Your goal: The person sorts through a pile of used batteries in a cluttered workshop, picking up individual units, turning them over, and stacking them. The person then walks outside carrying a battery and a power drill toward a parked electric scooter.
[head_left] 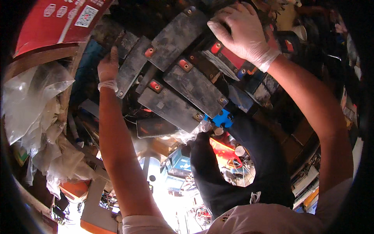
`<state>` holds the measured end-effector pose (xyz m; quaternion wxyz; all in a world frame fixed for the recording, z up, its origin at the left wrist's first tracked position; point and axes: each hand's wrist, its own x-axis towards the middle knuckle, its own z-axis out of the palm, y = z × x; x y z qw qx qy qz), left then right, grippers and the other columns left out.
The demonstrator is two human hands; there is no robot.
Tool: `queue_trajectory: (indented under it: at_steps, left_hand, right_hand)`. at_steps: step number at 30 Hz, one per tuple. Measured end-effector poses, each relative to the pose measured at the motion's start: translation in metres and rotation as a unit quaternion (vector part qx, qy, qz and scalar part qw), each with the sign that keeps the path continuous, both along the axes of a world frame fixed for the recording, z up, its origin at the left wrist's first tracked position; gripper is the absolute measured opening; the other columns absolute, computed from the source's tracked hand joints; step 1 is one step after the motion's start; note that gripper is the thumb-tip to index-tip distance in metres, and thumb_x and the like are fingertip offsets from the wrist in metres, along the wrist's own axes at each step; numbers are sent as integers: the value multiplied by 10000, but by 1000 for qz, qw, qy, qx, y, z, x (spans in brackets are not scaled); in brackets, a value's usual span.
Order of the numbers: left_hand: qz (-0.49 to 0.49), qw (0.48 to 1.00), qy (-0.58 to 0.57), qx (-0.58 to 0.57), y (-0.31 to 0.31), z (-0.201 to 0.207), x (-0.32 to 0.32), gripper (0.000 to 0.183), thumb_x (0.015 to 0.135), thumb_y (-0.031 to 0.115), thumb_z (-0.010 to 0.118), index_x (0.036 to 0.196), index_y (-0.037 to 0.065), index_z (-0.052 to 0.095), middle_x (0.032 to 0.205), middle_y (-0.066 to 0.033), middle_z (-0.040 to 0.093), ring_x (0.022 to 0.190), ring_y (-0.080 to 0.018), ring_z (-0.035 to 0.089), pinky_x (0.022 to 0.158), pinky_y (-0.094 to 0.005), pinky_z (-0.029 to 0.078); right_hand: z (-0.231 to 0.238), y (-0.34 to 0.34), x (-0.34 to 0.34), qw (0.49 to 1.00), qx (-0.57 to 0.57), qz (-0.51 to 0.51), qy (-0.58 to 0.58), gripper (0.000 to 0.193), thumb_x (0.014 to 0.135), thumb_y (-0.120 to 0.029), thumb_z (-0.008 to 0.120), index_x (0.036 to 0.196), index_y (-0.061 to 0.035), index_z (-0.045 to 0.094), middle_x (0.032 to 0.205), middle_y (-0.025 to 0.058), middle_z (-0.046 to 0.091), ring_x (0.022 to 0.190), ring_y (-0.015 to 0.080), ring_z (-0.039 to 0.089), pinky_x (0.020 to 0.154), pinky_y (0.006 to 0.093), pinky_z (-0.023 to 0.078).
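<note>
Both my hands wear thin pale gloves and reach toward a stack of dusty dark battery blocks with red terminal covers. My left hand [108,69] is at the left end of a long battery [133,66], one finger stretched upward, the others partly hidden. To the right of a larger battery [178,38], my right hand [243,37] is bent over, its fingers curled around a dark part that I cannot make out. Two more batteries, one in the middle [195,86] and a nearer one [169,109], lie slanted side by side below the larger one.
A red carton [58,23] and a wooden post [68,91] stand at the left, with crumpled clear plastic bags [33,101] hanging there. A red-topped battery [233,57] lies below my right hand. My dark-trousered legs [265,156] are beneath, amid clutter and a blue piece [223,118].
</note>
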<state>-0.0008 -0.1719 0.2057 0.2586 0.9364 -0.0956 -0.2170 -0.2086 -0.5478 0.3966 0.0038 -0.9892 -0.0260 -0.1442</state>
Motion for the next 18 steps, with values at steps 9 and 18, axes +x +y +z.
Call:
queue_trajectory:
  at_steps: [9, 18]
  left_hand:
    - [73, 990, 82, -92, 18, -2, 57, 567, 992, 566, 656, 686, 98, 559, 611, -2, 483, 561, -124, 450, 539, -320, 361]
    - [-19, 999, 29, -33, -3, 8, 55, 738, 869, 734, 690, 688, 20, 646, 654, -88, 612, 633, -220, 576, 684, -383, 481]
  right_hand:
    - [18, 5, -1, 990, 85, -19, 110, 304, 988, -349, 653, 802, -124, 734, 916, 71, 693, 958, 312, 605, 982, 543, 410]
    - [16, 7, -4, 996, 62, -7, 67, 326, 993, -371, 652, 815, -113, 739, 921, 62, 690, 1003, 309, 602, 1010, 546, 407]
